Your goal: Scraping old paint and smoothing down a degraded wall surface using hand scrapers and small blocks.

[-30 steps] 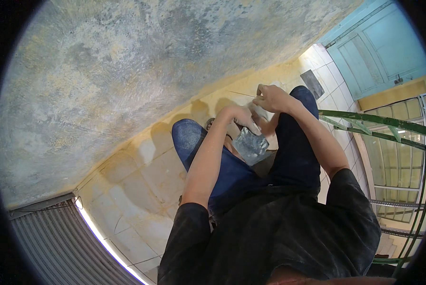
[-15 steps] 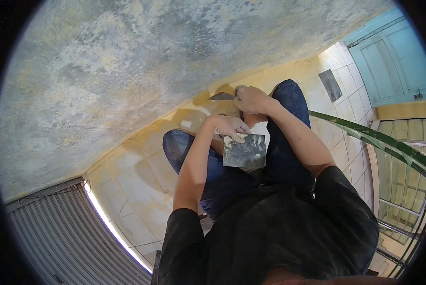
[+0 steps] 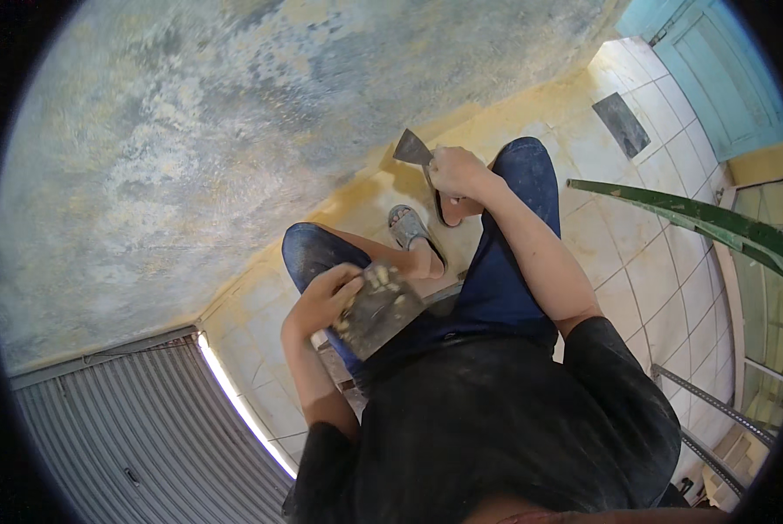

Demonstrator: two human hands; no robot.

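My left hand (image 3: 323, 301) grips a dark, flat square plate (image 3: 381, 313) by its left edge, above my left thigh. Pale lumps of paste stick to the plate's upper side; it is slightly blurred. Farther out, in front of my right knee, my right hand (image 3: 463, 172) is closed round the handle of a putty knife (image 3: 412, 148). The knife's broad grey blade points up and left toward the wall and stands apart from the plate. The handle is mostly hidden in my fingers. Ahead and to the left stretches a blotchy grey and yellow wall (image 3: 190, 166).
Below my hands, my sandalled foot (image 3: 406, 229) rests on the stained tile floor (image 3: 596, 249). A grey rectangular sheet (image 3: 622, 125) lies on the tiles at far right. A green bar (image 3: 679, 210) juts in from the right. A ribbed grey shutter (image 3: 147, 428) is at lower left.
The plate and my left hand have moved left and toward my body, and the plate has tilted. The putty knife's blade has turned upward. My feet show more plainly between my knees.
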